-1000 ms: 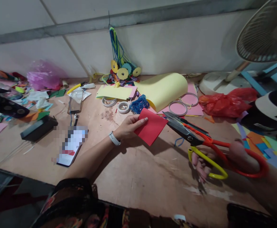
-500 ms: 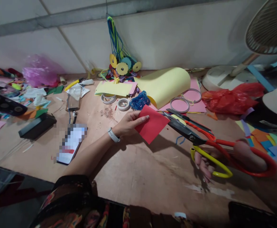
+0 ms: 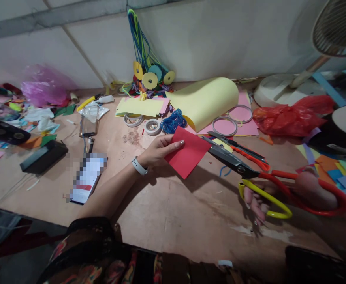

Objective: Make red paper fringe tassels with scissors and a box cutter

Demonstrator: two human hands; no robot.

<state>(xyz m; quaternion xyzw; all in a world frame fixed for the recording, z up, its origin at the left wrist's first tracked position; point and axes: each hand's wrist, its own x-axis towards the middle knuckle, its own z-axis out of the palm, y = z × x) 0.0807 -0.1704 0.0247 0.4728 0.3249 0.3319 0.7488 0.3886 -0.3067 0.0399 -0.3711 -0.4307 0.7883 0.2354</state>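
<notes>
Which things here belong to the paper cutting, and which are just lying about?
In use: left hand pinching red paper; right hand gripping scissors, blades at the paper's edge.
Lying about: yellow sheet, tape rolls, blue cord, red bag, phone.

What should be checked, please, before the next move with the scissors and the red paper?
1. Grip on the paper: ok. The left hand pinches the red paper by its left edge, above the table.
2. Fingers away from the blades: ok. They sit on the paper's left side, while the blades reach its right edge.
3. Hold on the scissors: ok. The right hand is through the red and yellow handles.
4. Paper between the blades: cannot tell. The tips meet its edge.
5. Phone out of the way: ok. It lies left of the forearm.
</notes>
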